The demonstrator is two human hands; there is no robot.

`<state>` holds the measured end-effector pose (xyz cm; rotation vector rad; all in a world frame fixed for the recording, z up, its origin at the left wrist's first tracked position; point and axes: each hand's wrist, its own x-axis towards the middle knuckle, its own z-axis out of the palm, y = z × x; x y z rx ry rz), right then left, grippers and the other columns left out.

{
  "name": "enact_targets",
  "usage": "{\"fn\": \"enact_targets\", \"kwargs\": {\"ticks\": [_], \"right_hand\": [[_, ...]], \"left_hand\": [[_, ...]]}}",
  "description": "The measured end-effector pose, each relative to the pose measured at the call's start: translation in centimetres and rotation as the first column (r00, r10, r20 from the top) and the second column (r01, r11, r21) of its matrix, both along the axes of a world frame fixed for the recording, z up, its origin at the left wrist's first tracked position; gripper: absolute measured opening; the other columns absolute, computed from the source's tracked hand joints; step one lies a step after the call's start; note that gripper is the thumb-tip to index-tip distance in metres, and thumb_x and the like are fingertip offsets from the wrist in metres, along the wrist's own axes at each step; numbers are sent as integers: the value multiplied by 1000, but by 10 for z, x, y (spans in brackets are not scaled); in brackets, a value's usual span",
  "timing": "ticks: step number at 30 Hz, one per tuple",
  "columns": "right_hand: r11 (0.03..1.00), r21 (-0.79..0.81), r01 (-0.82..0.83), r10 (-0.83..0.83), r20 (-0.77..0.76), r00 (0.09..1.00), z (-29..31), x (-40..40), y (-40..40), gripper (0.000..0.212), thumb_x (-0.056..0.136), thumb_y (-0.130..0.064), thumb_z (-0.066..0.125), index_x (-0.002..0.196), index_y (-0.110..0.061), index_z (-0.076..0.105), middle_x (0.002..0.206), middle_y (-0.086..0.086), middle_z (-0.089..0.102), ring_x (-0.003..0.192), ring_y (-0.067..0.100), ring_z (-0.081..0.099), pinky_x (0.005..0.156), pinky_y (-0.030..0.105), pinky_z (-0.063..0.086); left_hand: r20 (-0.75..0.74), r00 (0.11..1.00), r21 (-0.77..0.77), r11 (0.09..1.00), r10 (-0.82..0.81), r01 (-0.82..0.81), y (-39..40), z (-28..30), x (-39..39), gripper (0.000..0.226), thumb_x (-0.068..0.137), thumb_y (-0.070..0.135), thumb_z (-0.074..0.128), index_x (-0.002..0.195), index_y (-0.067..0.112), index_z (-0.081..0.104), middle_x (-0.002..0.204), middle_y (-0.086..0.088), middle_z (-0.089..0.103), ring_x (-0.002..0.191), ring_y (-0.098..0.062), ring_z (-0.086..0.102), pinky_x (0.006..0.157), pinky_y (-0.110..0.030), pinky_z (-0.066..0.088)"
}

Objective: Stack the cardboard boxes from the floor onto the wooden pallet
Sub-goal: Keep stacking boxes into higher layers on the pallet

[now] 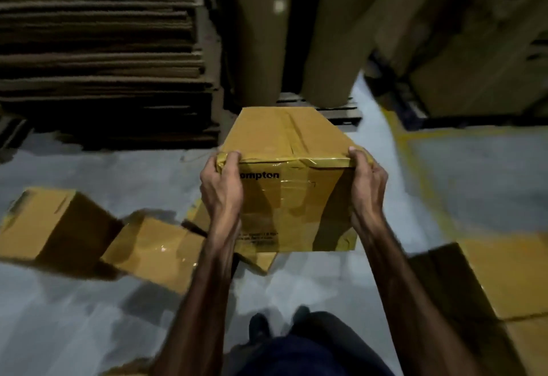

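2 hands carry the taped box (292, 186) off the floor, above the loose boxes (154, 245): our left hand (221, 189) and right hand (367, 181) clamp its near top corners. Glossy tape could let it slip. Pallet (341, 114) ahead holds rolls (332, 34); room looks scant.

A box (292, 174) is sitting between both hands, above the floor (296, 286); more boxes (89, 233) are lying left, a pallet (341, 114) behind.

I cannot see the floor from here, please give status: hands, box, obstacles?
Left hand and right hand grip taped box, lifted off floor. Loose boxes on floor at left. Pallet ahead holds big rolls.
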<state>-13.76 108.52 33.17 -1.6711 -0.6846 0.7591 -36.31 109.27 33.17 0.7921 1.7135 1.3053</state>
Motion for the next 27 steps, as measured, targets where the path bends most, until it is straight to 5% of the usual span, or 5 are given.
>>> {"fn": "enact_targets", "kwargs": {"ticks": [4,8,15,22,27], "right_hand": [[972,27,233,-233,-2,972,19,67,-44,42,80,-67,63,88,-28,76,97,1,75,96,27,69,85,53,55],[903,62,424,-424,-17,905,37,123,-98,57,74,-75,59,82,-20,70,96,10,71,92,30,65,76,48,51],[727,207,655,-661,-47,749,66,203,-216,37,91,-51,64,74,-18,69,78,-3,64,79,22,56,72,42,43],[564,270,780,-781,-134,610,95,266,-344,19,94,-49,64,90,-39,80,90,-13,76,96,16,69,79,42,57],[396,264,880,-879,-170,446,103,305,-428,33,90,-59,65,106,-33,77,104,-7,76,105,17,69,91,50,61]], "left_hand": [[-34,983,-4,983,-182,181,-1,24,71,41,84,59,59,114,31,69,108,-4,68,98,-29,61,83,-41,52],[-63,927,28,928,-369,371,-14,44,139,58,81,67,56,123,30,70,115,-3,70,100,-27,62,83,-41,52],[-112,791,104,785,-601,611,-72,75,262,56,88,64,55,128,27,68,113,-3,68,100,-23,60,75,-38,45],[-159,597,162,576,-786,801,-158,115,377,55,84,62,55,123,26,69,117,-4,68,106,-29,60,94,-48,51],[-155,438,158,416,-885,896,-220,131,461,88,64,76,53,135,26,67,127,-5,70,116,-31,63,104,-54,51]]}}
